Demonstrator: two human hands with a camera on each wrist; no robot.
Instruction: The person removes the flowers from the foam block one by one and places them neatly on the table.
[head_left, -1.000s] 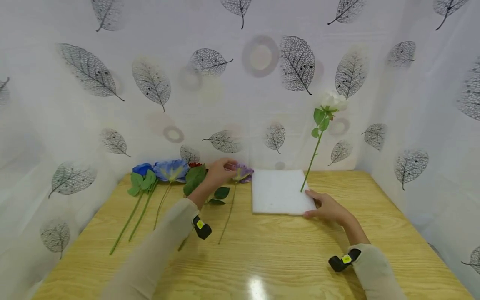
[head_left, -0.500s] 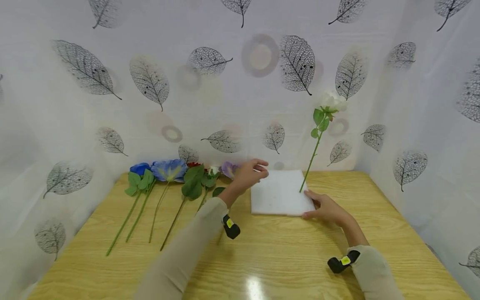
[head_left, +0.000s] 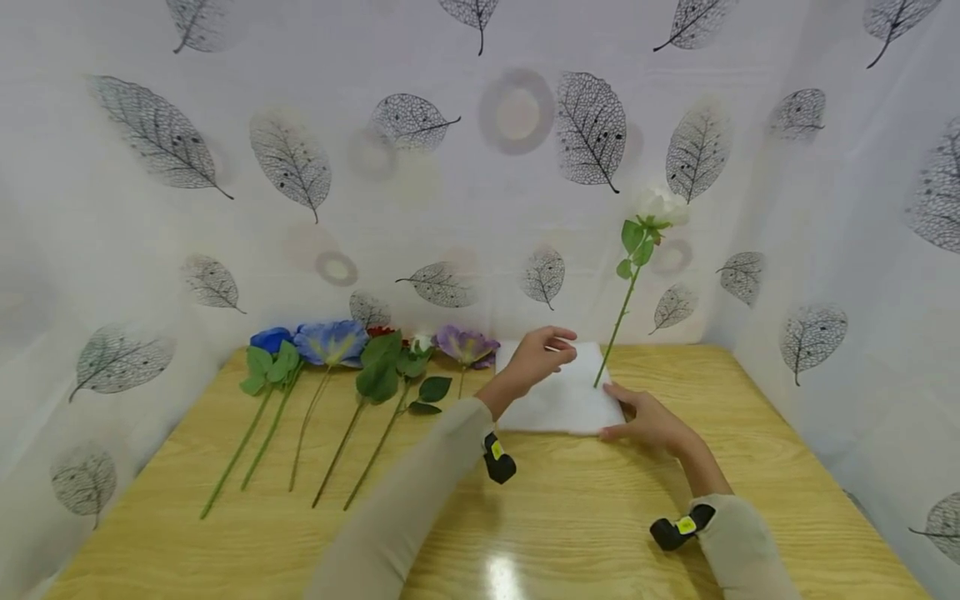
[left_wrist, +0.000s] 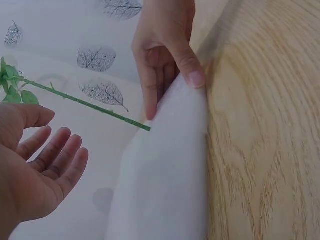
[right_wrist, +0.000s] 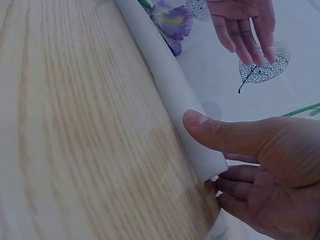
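Observation:
A white foam board lies flat on the table. My right hand grips its near right corner, thumb on the front edge and fingers at the side, as the right wrist view also shows with the board's corner. Stuck in the board near that hand, a white rose on a green stem stands upright, leaning right. My left hand is over the board with loosely bent fingers, holding nothing; in the left wrist view its fingers are apart from the green stem.
Left of the board lie several artificial flowers: a blue rose, a light blue flower, a red flower partly behind leaves, a small white one and a purple flower. A leaf-print curtain hangs behind the wooden table.
My left hand has moved right from the purple flower to above the foam board, uncovering the flowers. My right hand keeps its grip on the board, and the white rose still stands.

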